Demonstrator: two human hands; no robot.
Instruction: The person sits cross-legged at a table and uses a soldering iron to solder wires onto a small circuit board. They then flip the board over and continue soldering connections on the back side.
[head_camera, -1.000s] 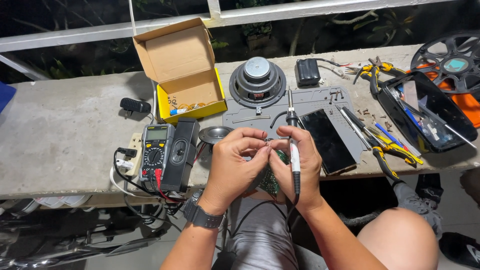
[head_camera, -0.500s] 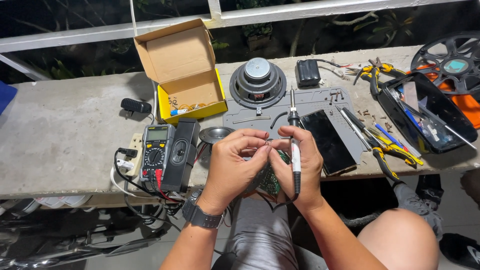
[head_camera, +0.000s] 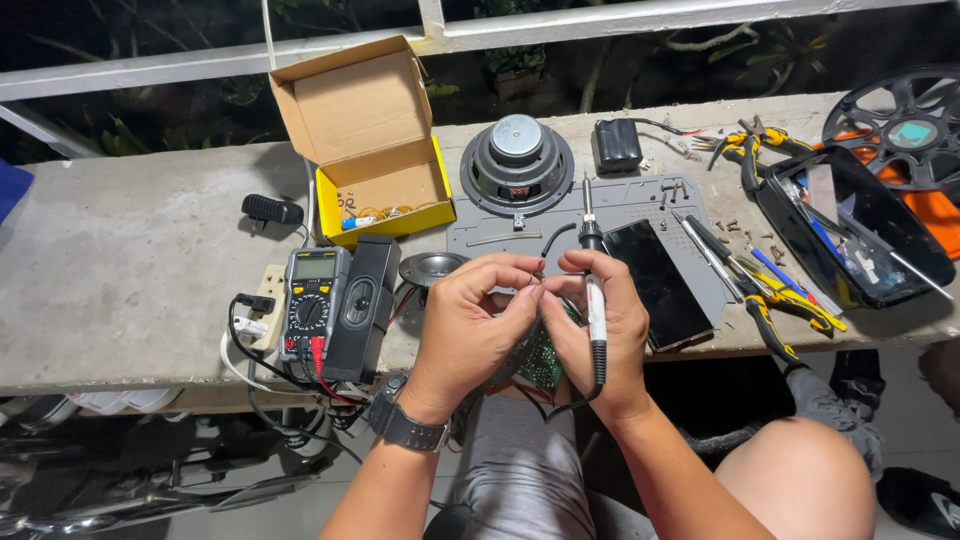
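Concrete ledge (head_camera: 120, 250) — both hands (head_camera: 470, 320) pinched; right hand (head_camera: 600, 330) grips soldering iron (head_camera: 592, 275).

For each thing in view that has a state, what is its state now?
cardboard box: lid open, small parts inside.
multimeter: lying flat, leads plugged in, screen blank.
soldering iron: held in right hand, tip up.
circuit board: held between both hands, partly hidden.
left hand: fingertips pinching something too small to tell.
speaker: lying cone down.
black tray: open, tools inside.

A grey concrete ledge (head_camera: 120, 260) (white railing (head_camera: 640, 20) behind) fronts dark foliage.
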